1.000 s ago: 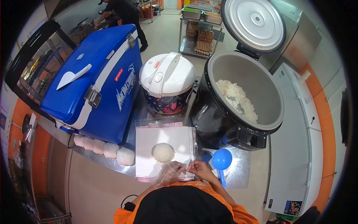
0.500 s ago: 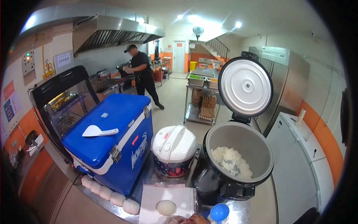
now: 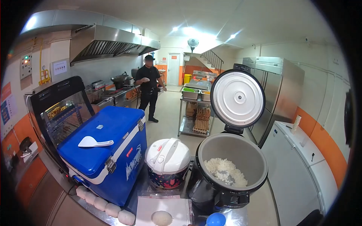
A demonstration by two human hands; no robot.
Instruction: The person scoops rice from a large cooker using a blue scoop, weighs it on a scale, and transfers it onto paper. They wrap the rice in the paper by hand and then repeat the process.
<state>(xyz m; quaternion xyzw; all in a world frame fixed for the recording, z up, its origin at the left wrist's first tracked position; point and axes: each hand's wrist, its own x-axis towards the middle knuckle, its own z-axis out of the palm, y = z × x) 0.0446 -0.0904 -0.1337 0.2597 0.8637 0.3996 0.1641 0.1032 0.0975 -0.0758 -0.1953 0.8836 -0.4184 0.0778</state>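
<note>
Neither of my hands can be made out in the head view now. A round of white rice lies on white paper sheets at the bottom edge. Beside the sheets is a blue scoop, cut off by the frame. To the right stands an open black rice cooker with loose rice inside and its lid raised. Several wrapped white rice portions sit in a row at the left edge of the metal counter.
A blue cooler with a white paddle on its lid stands left of a white-lidded container. Behind it is a glass display case. A person stands near the stoves. A chest freezer is on the right.
The camera view has shifted, and my hands have dropped out below the bottom edge. The other person has turned from the stoves and stands more upright.
</note>
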